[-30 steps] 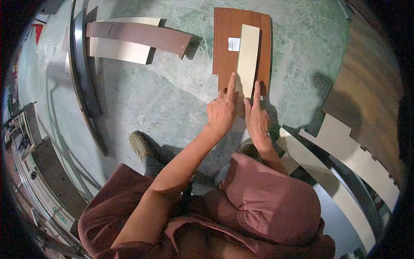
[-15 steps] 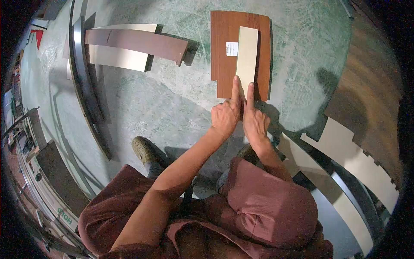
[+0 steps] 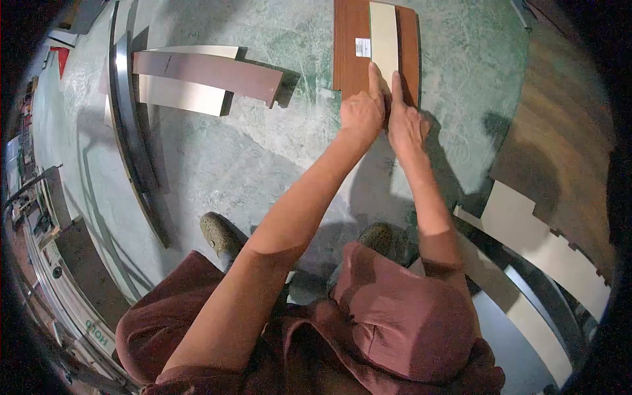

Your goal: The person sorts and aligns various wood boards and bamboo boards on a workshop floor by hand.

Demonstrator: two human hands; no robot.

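Note:
A reddish-brown wood-grain panel with a small white label extends ahead of me, its far end partly out of view. Along its right half lies a narrow cream strip. My left hand and my right hand sit side by side at the near ends of both pieces. Both index fingers stretch forward along the cream strip, while the remaining fingers are curled at the near edge. The thumbs and the undersides of the boards are hidden.
Mauve and cream boards lie on the floor at left beside a long curved dark piece. Cut cream panels lie at right, by a brown sheet. My shoes are on the floor below.
Both hands have moved forward, away from my body and slightly right. The brown panel and cream strip have shifted the same way together. The side boards stay about where they were.

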